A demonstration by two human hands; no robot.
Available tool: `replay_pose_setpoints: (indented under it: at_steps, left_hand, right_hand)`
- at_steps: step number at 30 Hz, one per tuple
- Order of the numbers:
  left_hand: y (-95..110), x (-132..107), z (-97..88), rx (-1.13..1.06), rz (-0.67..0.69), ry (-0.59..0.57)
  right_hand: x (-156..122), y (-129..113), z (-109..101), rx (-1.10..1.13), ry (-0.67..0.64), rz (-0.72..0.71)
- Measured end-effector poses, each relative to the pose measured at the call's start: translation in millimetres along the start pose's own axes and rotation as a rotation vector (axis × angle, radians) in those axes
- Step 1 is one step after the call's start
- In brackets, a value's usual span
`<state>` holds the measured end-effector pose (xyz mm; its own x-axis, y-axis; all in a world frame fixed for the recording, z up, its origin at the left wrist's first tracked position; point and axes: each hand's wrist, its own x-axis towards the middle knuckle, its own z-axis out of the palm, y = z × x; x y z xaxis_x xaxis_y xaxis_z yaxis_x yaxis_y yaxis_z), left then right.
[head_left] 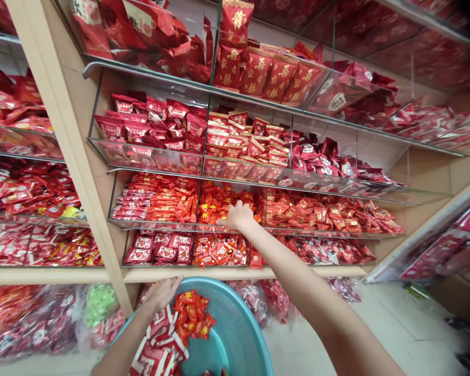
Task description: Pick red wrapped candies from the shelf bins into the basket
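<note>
My right hand (238, 215) reaches into a clear shelf bin of small orange-red wrapped candies (219, 201), fingers curled down among them; what they grip is hidden. My left hand (162, 292) holds the far rim of a teal plastic basin (238, 324) at the bottom of the view, fingers wrapped over its edge. In the basin lie small red candies (191, 313) and red-and-white packets (160, 344).
Tilted clear bins of red wrapped sweets (160, 125) fill the wooden shelving (82, 172) on several levels. Bags of candy (31, 318) sit under the lowest shelf. Another rack (446, 240) stands at the right, with tiled floor (395, 324) between.
</note>
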<state>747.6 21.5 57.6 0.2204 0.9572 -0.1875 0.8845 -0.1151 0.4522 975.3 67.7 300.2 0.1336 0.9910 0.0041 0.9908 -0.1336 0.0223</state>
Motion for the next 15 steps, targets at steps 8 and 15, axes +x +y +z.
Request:
replay_pose_setpoints:
  at_steps: [8,15]
  left_hand:
    - [-2.0,2.6,2.1,0.008,0.022,-0.006]
    - [-0.9,1.5,2.2,0.007,0.021,-0.011]
  right_hand:
    - [1.7,2.3,-6.2,0.116,-0.086,-0.052]
    - [2.1,3.1,-8.3,0.168,-0.125,-0.070]
